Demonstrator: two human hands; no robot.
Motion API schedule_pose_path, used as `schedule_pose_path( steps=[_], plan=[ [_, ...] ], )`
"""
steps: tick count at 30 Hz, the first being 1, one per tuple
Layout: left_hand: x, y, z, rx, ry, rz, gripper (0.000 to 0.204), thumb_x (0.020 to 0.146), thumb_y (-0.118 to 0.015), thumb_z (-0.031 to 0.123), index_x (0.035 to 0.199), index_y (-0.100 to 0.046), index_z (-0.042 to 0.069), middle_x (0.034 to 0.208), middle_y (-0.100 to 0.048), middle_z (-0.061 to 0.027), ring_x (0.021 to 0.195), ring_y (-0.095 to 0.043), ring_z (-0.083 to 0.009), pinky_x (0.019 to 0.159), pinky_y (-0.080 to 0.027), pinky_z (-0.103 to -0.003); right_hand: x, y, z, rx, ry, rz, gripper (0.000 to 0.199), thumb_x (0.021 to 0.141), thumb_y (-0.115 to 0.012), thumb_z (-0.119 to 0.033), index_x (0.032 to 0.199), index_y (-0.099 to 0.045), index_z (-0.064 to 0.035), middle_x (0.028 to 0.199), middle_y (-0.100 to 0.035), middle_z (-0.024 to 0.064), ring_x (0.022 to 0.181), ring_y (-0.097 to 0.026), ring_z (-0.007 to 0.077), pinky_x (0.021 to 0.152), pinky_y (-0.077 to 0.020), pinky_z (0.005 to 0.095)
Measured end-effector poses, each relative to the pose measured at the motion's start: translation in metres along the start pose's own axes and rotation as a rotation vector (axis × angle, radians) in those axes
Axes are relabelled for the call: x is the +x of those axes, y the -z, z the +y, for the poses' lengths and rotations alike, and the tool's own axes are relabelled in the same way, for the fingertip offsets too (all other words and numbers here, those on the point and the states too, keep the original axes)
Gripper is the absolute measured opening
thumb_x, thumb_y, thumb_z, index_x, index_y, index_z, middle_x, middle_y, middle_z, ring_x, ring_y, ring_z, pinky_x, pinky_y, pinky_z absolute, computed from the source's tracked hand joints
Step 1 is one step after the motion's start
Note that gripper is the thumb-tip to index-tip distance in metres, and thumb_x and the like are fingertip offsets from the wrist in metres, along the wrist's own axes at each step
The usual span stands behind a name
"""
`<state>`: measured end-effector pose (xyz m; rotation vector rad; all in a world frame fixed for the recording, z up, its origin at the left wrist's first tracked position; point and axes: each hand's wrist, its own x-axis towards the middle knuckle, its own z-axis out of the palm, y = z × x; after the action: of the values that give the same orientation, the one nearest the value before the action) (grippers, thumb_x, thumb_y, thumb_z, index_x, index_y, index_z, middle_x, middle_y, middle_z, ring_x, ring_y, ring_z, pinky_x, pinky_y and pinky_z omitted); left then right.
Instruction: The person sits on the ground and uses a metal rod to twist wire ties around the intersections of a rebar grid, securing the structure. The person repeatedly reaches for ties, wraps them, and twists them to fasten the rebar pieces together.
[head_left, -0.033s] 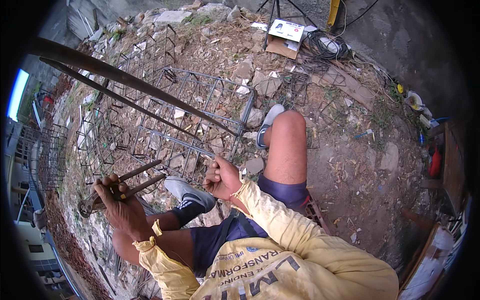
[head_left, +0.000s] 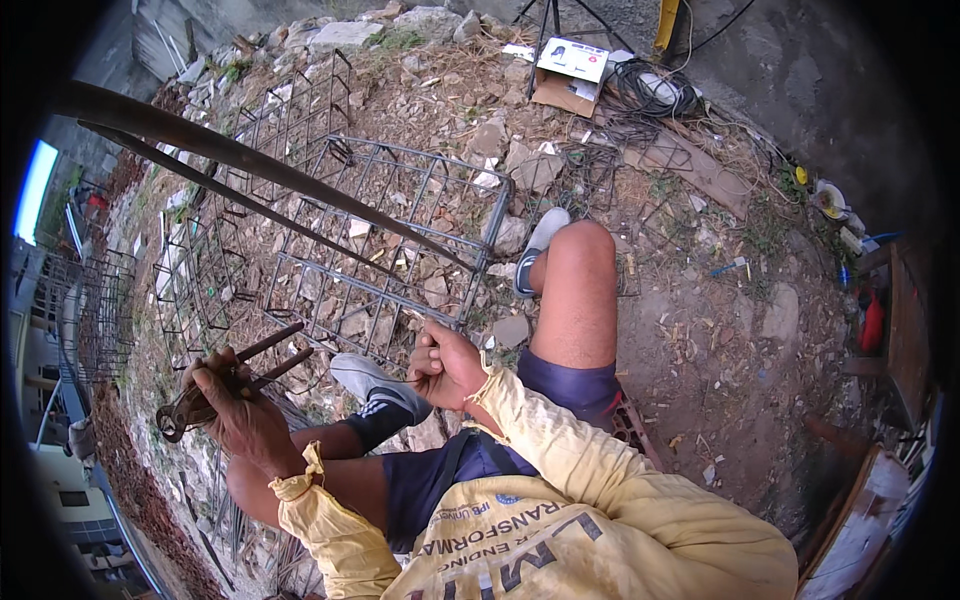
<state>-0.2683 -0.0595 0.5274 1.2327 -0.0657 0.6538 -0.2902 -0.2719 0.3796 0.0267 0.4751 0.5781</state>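
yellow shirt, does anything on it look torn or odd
Yes, the right cuff has a ragged edge, and a loose scrap of cloth sticks up from the bunched left cuff. Both look odd because a cuff edge would normally lie neat.

Pincers (head_left: 283,367) dull metal; rebar cage (head_left: 497,222) matt metal; shirt (head_left: 650,530) creased cloth.

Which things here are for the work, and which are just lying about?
Probably for the work:
- pincers, in the left grip
- steel-bar cage, near the right grip

Seemingly just lying about:
- open box
- coiled cable
- stones
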Motion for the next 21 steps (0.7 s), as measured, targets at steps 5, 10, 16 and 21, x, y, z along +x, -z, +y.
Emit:
schedule_pose_path(
  steps=[5,10,16,21],
  plan=[
    [0.001,0.010,0.015,0.637,-0.068,-0.258,0.020,0.095,-0.060,0.020,0.107,-0.063,0.005,0.088,-0.064,-0.0041,0.076,-0.060,-0.0095,0.053,-0.047,-0.020,-0.014,0.013,-0.035,0.070,0.339,-0.141,0.033,0.100,-0.045,-0.038,0.076,-0.045,-0.0145,0.056,-0.035,-0.0075,0.048,-0.040,0.0083,0.063,-0.0522,0.0331],
    [-0.027,-0.017,0.023,0.610,0.006,-0.490,0.017,0.091,-0.066,0.017,0.101,-0.066,0.002,0.078,-0.062,-0.0009,0.070,-0.058,-0.0084,0.063,-0.047,-0.023,0.025,0.057,-0.059,-0.014,0.412,0.081,0.025,0.098,-0.048,-0.032,0.092,-0.054,-0.0085,0.062,-0.047,-0.0017,0.056,-0.049,0.0147,0.069,-0.0513,0.0396],
    [-0.029,-0.038,0.010,0.882,0.018,-0.604,0.017,0.091,-0.065,0.017,0.094,-0.067,0.000,0.070,-0.060,-0.0017,0.063,-0.051,-0.0092,0.058,-0.041,-0.026,0.008,0.050,-0.023,-1.794,1.012,0.783,0.054,0.089,-0.060,-0.033,0.125,-0.050,0.0054,0.112,-0.058,0.0262,0.110,-0.055,0.0392,0.094,-0.0444,0.0441],
    [-0.044,-0.058,-0.024,0.860,0.008,-0.785,0.016,0.091,-0.064,0.016,0.095,-0.068,0.001,0.070,-0.063,-0.0072,0.062,-0.054,-0.0123,0.057,-0.044,-0.030,-0.030,-0.034,-0.019,-1.424,0.845,-0.210,0.047,0.095,-0.055,-0.038,0.124,-0.055,0.0001,0.114,-0.060,0.0200,0.107,-0.059,0.0302,0.090,-0.0462,0.0364]
  ],
)
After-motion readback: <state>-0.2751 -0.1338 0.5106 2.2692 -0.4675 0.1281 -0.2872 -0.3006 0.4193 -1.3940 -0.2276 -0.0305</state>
